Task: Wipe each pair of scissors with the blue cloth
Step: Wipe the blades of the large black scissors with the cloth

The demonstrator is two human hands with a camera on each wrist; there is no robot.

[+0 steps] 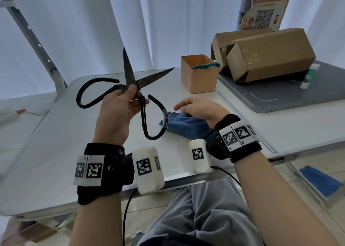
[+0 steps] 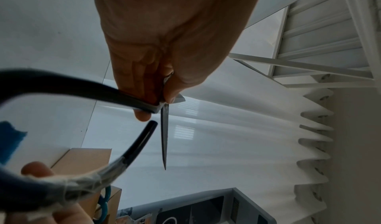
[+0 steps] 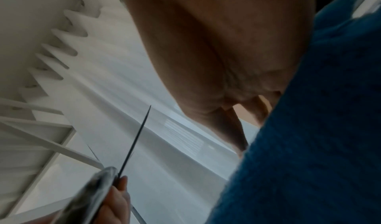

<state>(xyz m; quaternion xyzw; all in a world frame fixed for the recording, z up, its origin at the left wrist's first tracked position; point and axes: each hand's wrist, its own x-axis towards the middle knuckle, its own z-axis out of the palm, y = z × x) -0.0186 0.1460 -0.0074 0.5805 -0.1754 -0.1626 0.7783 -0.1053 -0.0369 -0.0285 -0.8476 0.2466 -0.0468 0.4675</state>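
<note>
A large pair of black scissors [image 1: 128,68] is held above the table with its blades spread and pointing up. My left hand [image 1: 135,92] pinches it at the pivot, thumb on the near side; the looped handles hang toward me. In the left wrist view the left hand [image 2: 156,97] grips the same scissors [image 2: 164,138]. The blue cloth [image 1: 186,128] lies crumpled on the table under my right hand [image 1: 194,107], which rests on it with fingers loosely bent. The right wrist view shows the cloth [image 3: 309,146] beside the palm and the scissors [image 3: 136,139].
An orange box [image 1: 197,77] holds teal-handled scissors [image 1: 205,65] behind the cloth. Cardboard boxes [image 1: 270,55] and a glue stick [image 1: 309,75] sit on a grey board [image 1: 298,96] at the right. The white table [image 1: 56,152] extends left; a metal frame [image 1: 37,44] stands behind.
</note>
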